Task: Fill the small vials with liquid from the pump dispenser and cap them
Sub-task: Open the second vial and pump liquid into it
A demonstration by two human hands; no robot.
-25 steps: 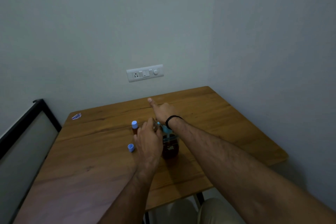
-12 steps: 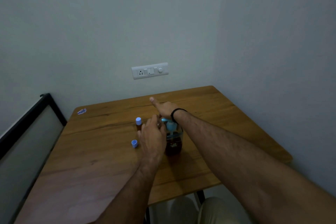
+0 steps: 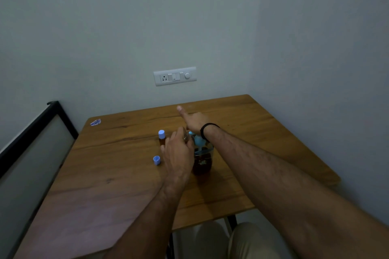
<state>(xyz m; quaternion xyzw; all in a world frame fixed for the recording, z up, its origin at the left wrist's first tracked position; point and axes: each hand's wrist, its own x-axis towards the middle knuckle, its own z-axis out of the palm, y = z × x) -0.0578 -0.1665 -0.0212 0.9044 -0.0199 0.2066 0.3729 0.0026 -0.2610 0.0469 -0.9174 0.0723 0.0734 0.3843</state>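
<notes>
Vials of small amber glass are seen on the brown wooden table [image 3: 117, 176], and the scene is laid out from left to right. Well to the left of both hands, a black-framed panel [image 3: 31, 143] is set against the table's edge, and a small blue-and-white sticker [image 3: 95, 122] is stuck at the table's far left corner. Just left of the left hand, a loose light-blue plastic cap [image 3: 156, 160] is lying on the wood, and just beyond it a capped amber vial with a light-blue cap [image 3: 161, 137] is standing upright. The left hand [image 3: 179, 153] is held beside the dispenser with its fingers curled round a small clear vial [image 3: 185, 137], of which only a glint at the fingertips is shown; the vial is raised at the pump's spout. Immediately right of that hand, a round clear pump dispenser holding dark brown liquid, with a light-blue pump head [image 3: 202, 156], is standing on the table. The right hand [image 3: 194, 121] is laid on top of the pump head, its fingers straight and its thumb stretched out toward the wall; a black band [image 3: 207, 129] is worn on its wrist. Above and beyond the hands, a white switch and socket plate [image 3: 175, 76] is fixed to the grey wall. Below the table's near edge, beige trousers [image 3: 242, 242] are visible.
</notes>
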